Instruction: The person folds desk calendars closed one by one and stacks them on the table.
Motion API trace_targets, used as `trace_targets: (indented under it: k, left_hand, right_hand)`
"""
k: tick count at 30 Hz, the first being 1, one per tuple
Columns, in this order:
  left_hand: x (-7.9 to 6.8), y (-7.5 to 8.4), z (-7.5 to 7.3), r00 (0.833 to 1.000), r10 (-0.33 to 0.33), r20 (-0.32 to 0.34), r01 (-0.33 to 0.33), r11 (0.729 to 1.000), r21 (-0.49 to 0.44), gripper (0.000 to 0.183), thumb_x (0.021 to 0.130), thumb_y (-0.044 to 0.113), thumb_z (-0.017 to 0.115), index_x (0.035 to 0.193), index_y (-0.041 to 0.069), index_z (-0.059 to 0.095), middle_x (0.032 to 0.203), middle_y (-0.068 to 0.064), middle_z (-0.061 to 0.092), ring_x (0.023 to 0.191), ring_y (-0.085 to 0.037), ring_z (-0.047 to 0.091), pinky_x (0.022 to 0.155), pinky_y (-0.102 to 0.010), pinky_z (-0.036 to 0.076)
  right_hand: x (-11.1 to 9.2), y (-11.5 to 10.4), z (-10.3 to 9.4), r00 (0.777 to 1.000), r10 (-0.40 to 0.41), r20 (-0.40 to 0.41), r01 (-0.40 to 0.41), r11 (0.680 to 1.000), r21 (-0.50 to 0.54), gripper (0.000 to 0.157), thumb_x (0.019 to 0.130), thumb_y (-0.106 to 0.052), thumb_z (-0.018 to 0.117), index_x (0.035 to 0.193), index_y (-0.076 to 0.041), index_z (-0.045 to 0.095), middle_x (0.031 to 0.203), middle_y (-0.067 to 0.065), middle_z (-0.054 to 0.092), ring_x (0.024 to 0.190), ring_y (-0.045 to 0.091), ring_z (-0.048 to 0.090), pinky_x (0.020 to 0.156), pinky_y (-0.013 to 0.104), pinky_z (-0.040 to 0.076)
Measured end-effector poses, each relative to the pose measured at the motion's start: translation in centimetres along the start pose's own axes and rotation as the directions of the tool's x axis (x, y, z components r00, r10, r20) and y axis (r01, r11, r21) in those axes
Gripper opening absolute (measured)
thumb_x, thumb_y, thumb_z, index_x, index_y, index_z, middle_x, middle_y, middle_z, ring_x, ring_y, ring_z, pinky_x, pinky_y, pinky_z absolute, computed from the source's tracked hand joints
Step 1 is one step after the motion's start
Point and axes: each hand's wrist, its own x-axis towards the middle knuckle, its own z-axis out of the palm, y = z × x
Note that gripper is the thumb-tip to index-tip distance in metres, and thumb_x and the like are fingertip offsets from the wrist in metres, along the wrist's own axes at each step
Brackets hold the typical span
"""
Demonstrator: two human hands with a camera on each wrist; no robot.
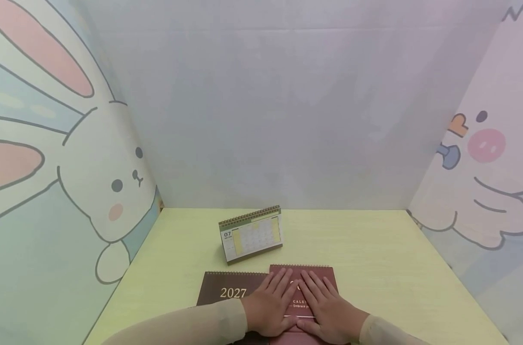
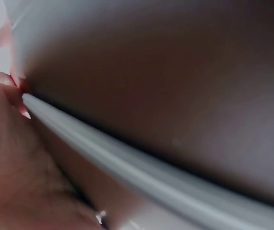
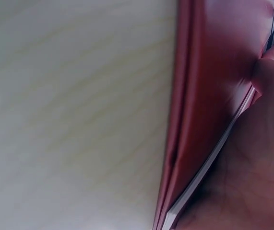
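Observation:
Both hands lie flat, fingers straight and pointing away, on a dark red spiral-bound calendar point(image 1: 299, 309) at the front of the table. The left hand point(image 1: 267, 304) covers its left side, the right hand point(image 1: 332, 311) its right side, thumbs close together at the bottom. Gold lettering shows between them, partly hidden by fingers. Beside it on the left is a dark brown calendar point(image 1: 227, 293) marked 2027, overlapped by the left forearm. In the right wrist view, the palm rests over white page edges and the red cover point(image 3: 218, 72). Blurred brown cover point(image 2: 151, 86) fills the left wrist view.
A small desk calendar point(image 1: 255, 237) with a month page marked 07 stands tilted up behind the two flat ones. The pale yellow table point(image 1: 365, 249) ends at a plain back wall point(image 1: 283, 120). Side panels carry a cartoon rabbit point(image 1: 102, 177) and a chick point(image 1: 485, 177).

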Motion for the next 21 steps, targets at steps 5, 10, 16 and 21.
trace_targets:
  k: [5, 10, 16, 21]
  left_hand:
    - [-0.11, 0.07, -0.14, 1.000, -0.006, 0.014, 0.006, 1.000, -0.009, 0.086, 0.108, 0.076, 0.023, 0.176, 0.023, 0.014, 0.186, -0.006, 0.008, 0.174, -0.025, 0.009, 0.139, -0.049, 0.024]
    - [-0.22, 0.09, -0.15, 1.000, -0.002, 0.009, 0.002, 1.000, -0.012, 0.087, 0.108, 0.076, 0.022, 0.176, 0.022, 0.013, 0.186, -0.006, 0.007, 0.174, -0.026, 0.009, 0.139, -0.050, 0.024]
    - [-0.21, 0.04, -0.10, 1.000, 0.004, 0.009, -0.004, 1.000, -0.017, 0.087, 0.108, 0.076, 0.022, 0.176, 0.022, 0.013, 0.186, -0.007, 0.007, 0.174, -0.026, 0.008, 0.139, -0.050, 0.024]
    - [-0.07, 0.18, -0.04, 1.000, 0.002, -0.003, -0.002, 1.000, 0.008, 0.086, 0.109, 0.074, 0.023, 0.176, 0.022, 0.014, 0.186, -0.007, 0.008, 0.174, -0.026, 0.009, 0.139, -0.050, 0.024]
  right_hand:
    - [-0.05, -0.08, -0.18, 1.000, 0.000, 0.009, 0.000, 1.000, 0.010, 0.091, 0.108, -0.074, 0.037, 0.170, -0.008, 0.034, 0.179, 0.016, 0.031, 0.165, 0.038, 0.035, 0.124, 0.066, 0.041]
    - [-0.11, -0.30, -0.33, 1.000, 0.002, 0.001, -0.002, 1.000, 0.013, 0.091, 0.108, -0.073, 0.038, 0.169, -0.006, 0.035, 0.178, 0.017, 0.032, 0.164, 0.039, 0.036, 0.124, 0.065, 0.042]
    - [-0.06, -0.14, -0.07, 1.000, 0.008, 0.014, -0.009, 1.000, 0.025, 0.092, 0.107, -0.075, 0.037, 0.170, -0.008, 0.034, 0.179, 0.016, 0.031, 0.165, 0.039, 0.034, 0.124, 0.067, 0.041]
    - [-0.11, 0.11, 0.12, 1.000, 0.017, 0.020, -0.018, 0.999, 0.033, 0.092, 0.107, -0.076, 0.036, 0.171, -0.009, 0.032, 0.180, 0.014, 0.030, 0.166, 0.037, 0.033, 0.126, 0.066, 0.040]
